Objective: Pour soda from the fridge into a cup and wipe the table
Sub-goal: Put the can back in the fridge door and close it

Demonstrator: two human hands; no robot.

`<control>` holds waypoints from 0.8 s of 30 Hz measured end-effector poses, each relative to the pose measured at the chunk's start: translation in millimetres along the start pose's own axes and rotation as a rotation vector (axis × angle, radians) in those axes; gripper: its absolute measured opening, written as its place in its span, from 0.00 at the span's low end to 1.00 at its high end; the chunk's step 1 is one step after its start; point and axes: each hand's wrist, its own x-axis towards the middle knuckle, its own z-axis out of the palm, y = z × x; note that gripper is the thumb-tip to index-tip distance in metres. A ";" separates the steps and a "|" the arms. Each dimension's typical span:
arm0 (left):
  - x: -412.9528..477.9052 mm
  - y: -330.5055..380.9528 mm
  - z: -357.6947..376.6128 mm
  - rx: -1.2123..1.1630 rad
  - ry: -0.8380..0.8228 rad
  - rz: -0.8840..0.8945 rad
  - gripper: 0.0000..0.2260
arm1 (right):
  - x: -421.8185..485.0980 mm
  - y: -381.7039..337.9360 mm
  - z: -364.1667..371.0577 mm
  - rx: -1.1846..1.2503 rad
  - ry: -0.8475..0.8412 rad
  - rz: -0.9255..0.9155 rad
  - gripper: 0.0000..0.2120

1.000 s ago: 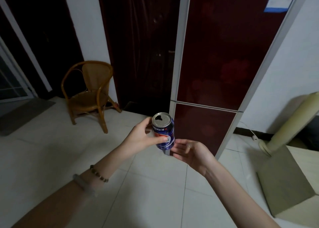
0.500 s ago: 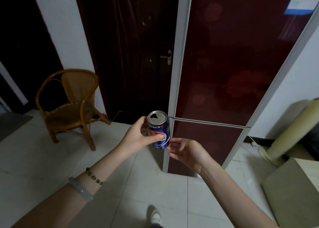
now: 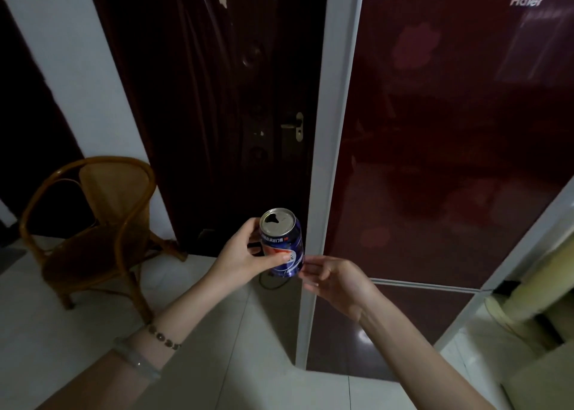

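A blue soda can (image 3: 284,242) with its top opened stands upright in the air in front of me. My left hand (image 3: 245,254) grips it round the side, thumb across the front. My right hand (image 3: 334,280) hovers just to the can's right, palm up, with relaxed fingers near the can's base; whether the fingertips touch it is unclear. The tall dark red fridge (image 3: 435,130) stands close in front on the right, both doors closed. No cup or table is in view.
A dark door (image 3: 223,99) with a metal handle is left of the fridge. A rattan chair (image 3: 93,223) stands on the pale tiled floor at the left. A cream-coloured stand (image 3: 534,291) and a box edge sit at the lower right.
The view has moved closer to the fridge and tilted up. The can and both hands keep the same pose, now higher against the fridge's edge.
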 end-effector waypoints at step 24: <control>141.6 -27.3 -55.4 0.028 -0.138 0.075 0.28 | 101.6 -112.5 15.9 -1.782 0.220 -1.316 0.17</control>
